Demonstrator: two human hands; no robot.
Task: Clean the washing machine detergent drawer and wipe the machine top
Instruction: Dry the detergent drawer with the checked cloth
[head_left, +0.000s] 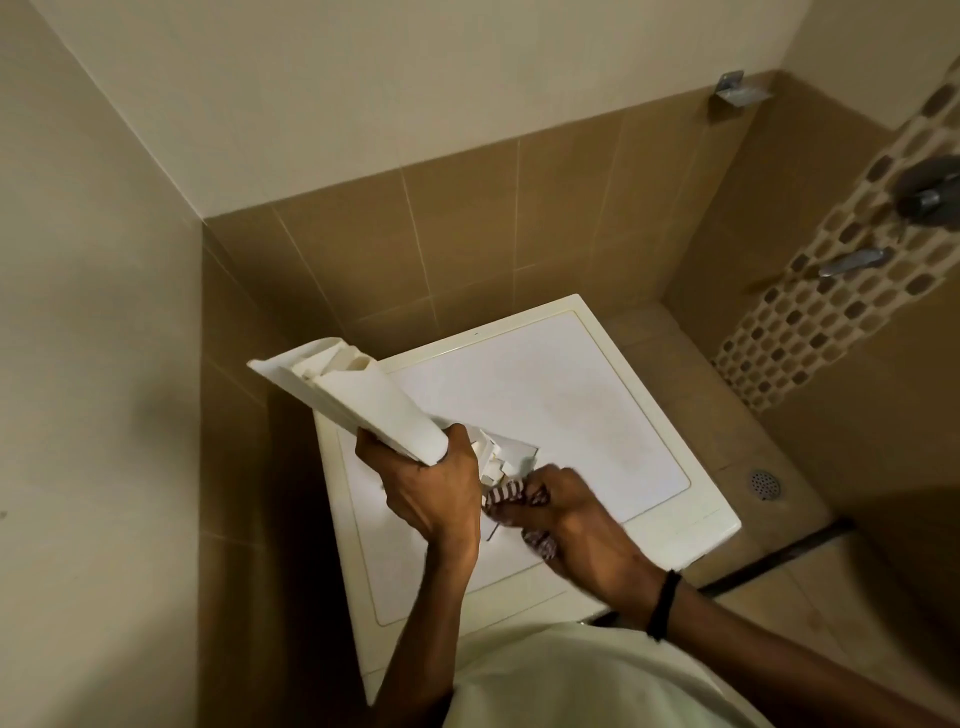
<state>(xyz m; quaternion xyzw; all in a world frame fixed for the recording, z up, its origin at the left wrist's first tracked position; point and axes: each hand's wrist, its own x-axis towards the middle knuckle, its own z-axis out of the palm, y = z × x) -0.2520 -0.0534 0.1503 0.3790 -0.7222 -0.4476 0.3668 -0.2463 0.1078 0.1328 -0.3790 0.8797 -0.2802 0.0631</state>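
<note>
A white detergent drawer (363, 400) is lifted above the washing machine top (561, 405), tilted with its front panel up toward the far left. My left hand (436, 493) grips its lower end from below. Just right of it, my right hand (571, 514) holds a striped dark-and-white cloth (506, 493) bunched against the drawer's inner compartments. Part of the cloth is hidden under my fingers. The machine top is white with a thin beige outline.
Tan tiled walls close in behind and left of the machine. A shower valve (930, 197) and a tap (852, 262) stick out of the mosaic strip at right. A floor drain (764, 483) lies right of the machine, and a metal bracket (737, 88) hangs on the far wall.
</note>
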